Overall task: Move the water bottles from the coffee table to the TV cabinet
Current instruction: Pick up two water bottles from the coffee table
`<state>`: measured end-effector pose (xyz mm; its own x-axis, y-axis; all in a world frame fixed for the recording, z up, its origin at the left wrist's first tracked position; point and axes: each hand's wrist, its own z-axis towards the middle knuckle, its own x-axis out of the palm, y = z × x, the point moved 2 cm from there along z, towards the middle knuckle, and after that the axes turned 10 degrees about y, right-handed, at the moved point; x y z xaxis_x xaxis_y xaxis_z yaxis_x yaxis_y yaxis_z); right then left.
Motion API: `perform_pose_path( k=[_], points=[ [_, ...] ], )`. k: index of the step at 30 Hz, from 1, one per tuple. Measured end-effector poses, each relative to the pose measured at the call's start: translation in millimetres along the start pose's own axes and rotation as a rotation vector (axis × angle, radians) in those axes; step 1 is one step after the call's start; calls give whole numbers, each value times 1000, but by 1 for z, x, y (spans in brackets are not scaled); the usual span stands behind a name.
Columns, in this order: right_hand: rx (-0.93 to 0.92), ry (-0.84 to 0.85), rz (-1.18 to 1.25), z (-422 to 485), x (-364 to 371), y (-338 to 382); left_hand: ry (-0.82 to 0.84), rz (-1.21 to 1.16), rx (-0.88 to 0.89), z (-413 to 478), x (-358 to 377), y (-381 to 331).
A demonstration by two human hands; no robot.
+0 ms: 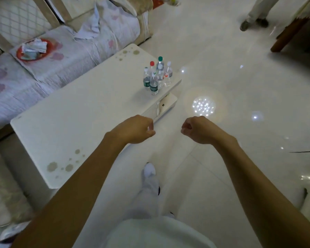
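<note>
Several clear plastic water bottles (156, 77) stand upright in a tight cluster near the far right corner of the white coffee table (75, 111). Their caps are red, green and white; two carry green labels. My left hand (134, 129) hovers over the table's right edge, fingers loosely curled, holding nothing. Over the floor, level with it, my right hand (197, 129) hangs loosely curled, and it holds nothing. Both hands are well short of the bottles. The TV cabinet is not in view.
A sofa with a pale quilted cover (48, 68) runs along the table's left side, with a red plate of papers (34, 49) on it. Another person's legs (258, 13) stand at the top right beside a wooden furniture leg (290, 33). Glossy white floor lies to the right.
</note>
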<state>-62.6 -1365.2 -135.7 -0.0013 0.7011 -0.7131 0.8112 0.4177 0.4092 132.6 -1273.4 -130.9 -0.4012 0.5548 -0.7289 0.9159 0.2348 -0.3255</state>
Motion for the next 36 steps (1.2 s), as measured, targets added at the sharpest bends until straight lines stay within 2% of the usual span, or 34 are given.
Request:
perform_pose_path(
  k=[8,15,21,25,36],
  points=[
    [59,50,-44,105,-65,2,34,-88,33,102,-69,32],
    [76,33,-30,168,-119,4,21,-95,57,164,-135,46],
    [46,-35,-4,213,-157,-11,-52,-167,45,207,-158,40],
    [0,0,-21,250,-181,-26,-42,-186,-9,243,-171,30],
    [-200,125,-159,340,-271,-60,-152,-207,-250,317,-225,-2]
  ],
)
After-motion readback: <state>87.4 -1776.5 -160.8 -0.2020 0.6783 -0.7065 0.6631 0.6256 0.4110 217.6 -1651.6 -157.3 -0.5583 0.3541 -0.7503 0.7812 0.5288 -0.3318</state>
